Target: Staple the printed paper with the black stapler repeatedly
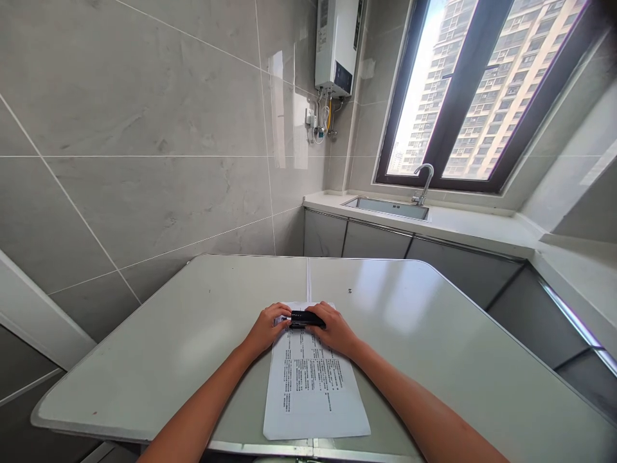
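Observation:
A black stapler point(307, 319) lies crosswise over the far end of a printed sheet of paper point(315, 411), which rests lengthwise on the table. My right hand point(334, 328) is closed around the stapler's right end, thumb on the near side and fingers over the top. At the other end, my left hand point(268, 326) pinches the stapler's left tip, near the sheet's far left corner. Both hands partly cover the paper's far edge. Whether several sheets lie stacked there is hard to tell.
The pale folding table point(159, 360) has a seam down its middle. A tiny dark piece point(349, 290) lies beyond my right hand. Behind stand a counter point(482, 225) with a sink point(385, 207) and faucet point(425, 183), and a wall-mounted water heater point(335, 48).

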### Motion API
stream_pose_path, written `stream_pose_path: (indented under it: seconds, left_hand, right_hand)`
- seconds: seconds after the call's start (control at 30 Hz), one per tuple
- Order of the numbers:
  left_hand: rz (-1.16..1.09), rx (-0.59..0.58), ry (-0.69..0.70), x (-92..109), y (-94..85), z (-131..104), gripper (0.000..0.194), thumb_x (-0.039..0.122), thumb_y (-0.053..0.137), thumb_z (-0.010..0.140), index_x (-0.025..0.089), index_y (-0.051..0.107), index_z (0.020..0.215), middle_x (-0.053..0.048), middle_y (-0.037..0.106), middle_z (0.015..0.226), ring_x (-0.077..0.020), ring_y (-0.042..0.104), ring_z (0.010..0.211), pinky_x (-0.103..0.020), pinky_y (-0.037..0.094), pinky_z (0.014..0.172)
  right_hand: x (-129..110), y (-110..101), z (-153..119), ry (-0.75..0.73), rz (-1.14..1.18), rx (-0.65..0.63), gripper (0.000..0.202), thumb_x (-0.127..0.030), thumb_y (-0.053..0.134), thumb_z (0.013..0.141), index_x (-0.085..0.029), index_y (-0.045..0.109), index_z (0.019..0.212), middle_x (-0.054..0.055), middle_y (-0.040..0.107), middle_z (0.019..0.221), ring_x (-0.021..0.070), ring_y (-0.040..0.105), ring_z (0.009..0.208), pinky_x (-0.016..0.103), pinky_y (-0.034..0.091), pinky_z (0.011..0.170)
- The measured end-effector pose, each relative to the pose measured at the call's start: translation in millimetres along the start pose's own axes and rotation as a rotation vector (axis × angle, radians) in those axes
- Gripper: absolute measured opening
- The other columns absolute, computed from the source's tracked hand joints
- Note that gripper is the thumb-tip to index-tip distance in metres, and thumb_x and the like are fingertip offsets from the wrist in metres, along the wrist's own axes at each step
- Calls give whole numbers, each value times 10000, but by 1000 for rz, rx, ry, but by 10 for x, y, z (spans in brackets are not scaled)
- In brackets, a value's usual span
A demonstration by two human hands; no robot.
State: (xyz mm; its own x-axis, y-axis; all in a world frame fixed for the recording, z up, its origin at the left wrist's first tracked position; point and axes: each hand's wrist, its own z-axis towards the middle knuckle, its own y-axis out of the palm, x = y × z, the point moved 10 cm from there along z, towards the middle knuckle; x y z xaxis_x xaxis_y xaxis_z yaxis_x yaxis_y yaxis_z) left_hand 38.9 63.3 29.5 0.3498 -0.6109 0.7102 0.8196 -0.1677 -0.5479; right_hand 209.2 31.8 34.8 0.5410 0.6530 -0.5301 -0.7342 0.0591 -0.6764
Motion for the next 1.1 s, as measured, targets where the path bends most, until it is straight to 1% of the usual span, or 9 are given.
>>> stream_pose_path:
  seconds: [0.23, 0.4, 0.53, 0.67, 0.83, 0.97, 1.1]
  left_hand:
    - [-27, 6, 2, 44, -21, -4, 93, 229, 706, 900, 220, 779, 957, -66, 748, 1094, -214, 701, 1036, -373, 524, 982]
    - [-21, 15, 6, 37, -38, -9, 96, 259, 709, 904, 221, 783, 954, -71, 753, 1092, -216, 704, 1019, -379, 519, 975]
    - [-31, 5, -5, 15, -29, -10, 119, 294, 720, 903, 222, 785, 972, -81, 753, 1108, -227, 697, 1054, -388, 509, 993]
    - [-16, -1, -19, 18, -25, -6, 127, 306, 711, 909, 221, 788, 963, -83, 757, 1097, -234, 697, 1047, -401, 510, 991]
    - [10, -38, 4, 69, 2, -7, 139, 312, 728, 900, 233, 793, 993, -77, 757, 1108, -238, 697, 1059, -407, 518, 992]
    - [22, -20, 8, 65, -19, -14, 152, 311, 726, 904, 238, 791, 1020, -75, 756, 1124, -234, 701, 1063, -406, 529, 993]
    - [70, -18, 23, 50, -37, -28, 160, 322, 730, 908, 239, 789, 1032, -76, 756, 1143, -241, 699, 1081, -413, 523, 1003]
  right_hand:
    - [0, -18, -2, -4, 8, 10, 331, -162, 719, 879, -259, 644, 1186, 38, 703, 1023, 233, 605, 956, 363, 479, 848]
    - [-19, -19, 1, -11, 10, 8, 335, -144, 709, 871, -253, 644, 1181, 39, 703, 1021, 233, 600, 956, 366, 477, 854]
    - [-11, -25, 3, -1, 2, 18, 344, -138, 698, 872, -250, 644, 1193, 43, 700, 1017, 231, 603, 958, 364, 482, 853]
    - [-6, -21, 1, -4, -3, 18, 322, -167, 701, 881, -248, 651, 1188, 53, 702, 1027, 235, 609, 959, 375, 491, 860]
    - [-10, -19, 2, -12, -2, 15, 309, -190, 708, 882, -256, 656, 1179, 53, 711, 1030, 243, 612, 961, 388, 493, 861]
    - [16, -37, 0, 10, 25, 32, 291, -220, 715, 884, -256, 669, 1169, 51, 705, 1000, 242, 622, 947, 383, 499, 843]
    - [34, -37, -5, 16, 47, 38, 296, -215, 723, 877, -257, 672, 1165, 50, 702, 990, 241, 622, 941, 383, 501, 843]
